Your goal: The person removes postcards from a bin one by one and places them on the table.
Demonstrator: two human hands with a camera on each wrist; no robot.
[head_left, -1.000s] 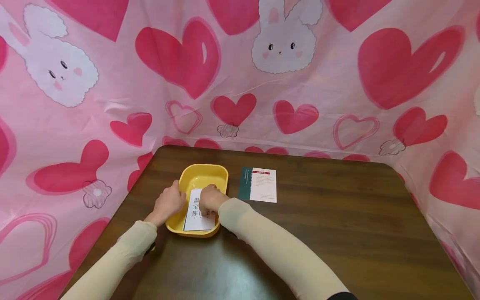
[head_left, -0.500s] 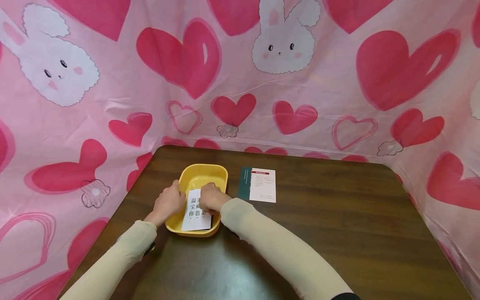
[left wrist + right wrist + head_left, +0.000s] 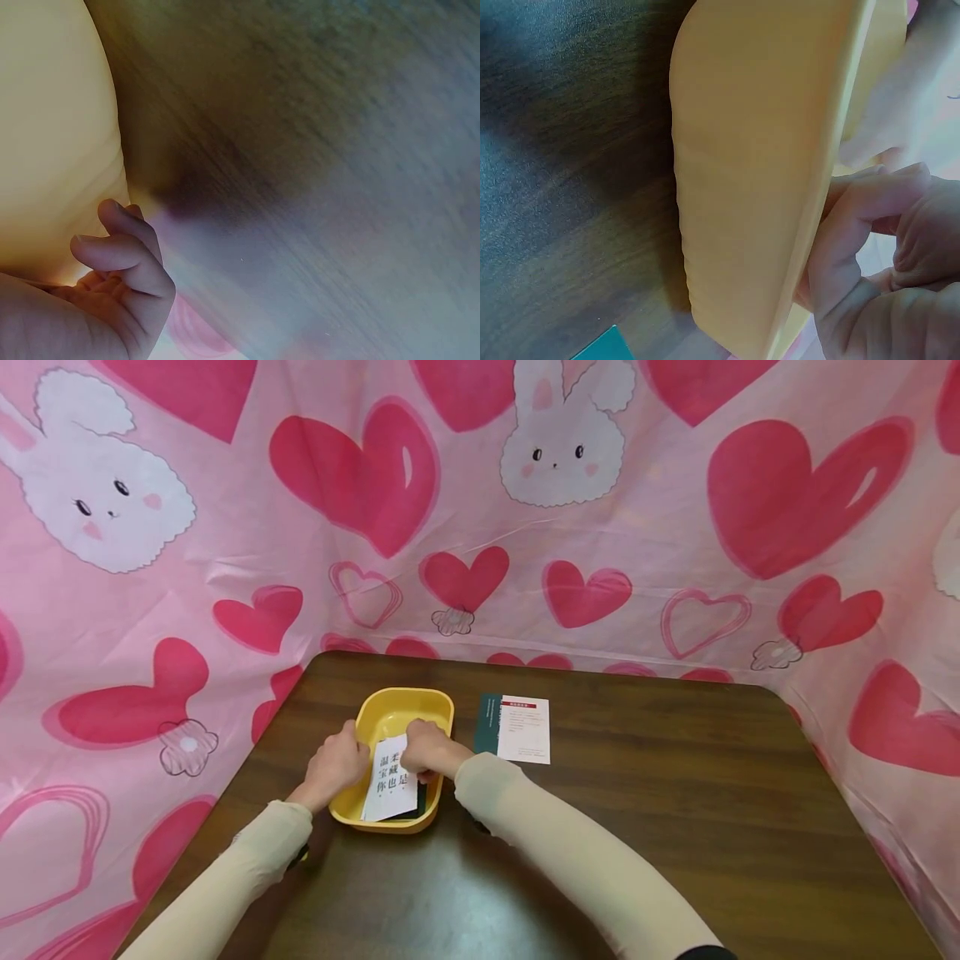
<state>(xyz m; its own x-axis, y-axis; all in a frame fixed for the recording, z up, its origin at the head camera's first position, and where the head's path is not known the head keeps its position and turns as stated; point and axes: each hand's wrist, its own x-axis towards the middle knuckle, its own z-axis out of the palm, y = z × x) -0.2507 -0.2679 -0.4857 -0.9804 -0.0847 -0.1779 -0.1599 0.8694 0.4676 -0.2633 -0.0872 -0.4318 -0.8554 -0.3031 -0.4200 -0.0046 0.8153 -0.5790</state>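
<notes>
My right hand (image 3: pixel 431 750) pinches the upper right part of a white card (image 3: pixel 388 785) lying slantwise inside a yellow tray (image 3: pixel 386 720). Big black characters show on the card: 温柔, then 宝藏, then 你也是, with small dots beneath the last line; my fingers hide part of the print. A dark piece (image 3: pixel 421 802) peeks out under its lower right corner. My left hand (image 3: pixel 337 762) grips the tray's left rim. The tray sits near the left edge of the table (image 3: pixel 675 793), towards the far left corner. Just right of it, nearer the far edge, lies a green-and-white paper (image 3: pixel 525 735); it has a red strip at the top and fine lines, all too small for me to read.
</notes>
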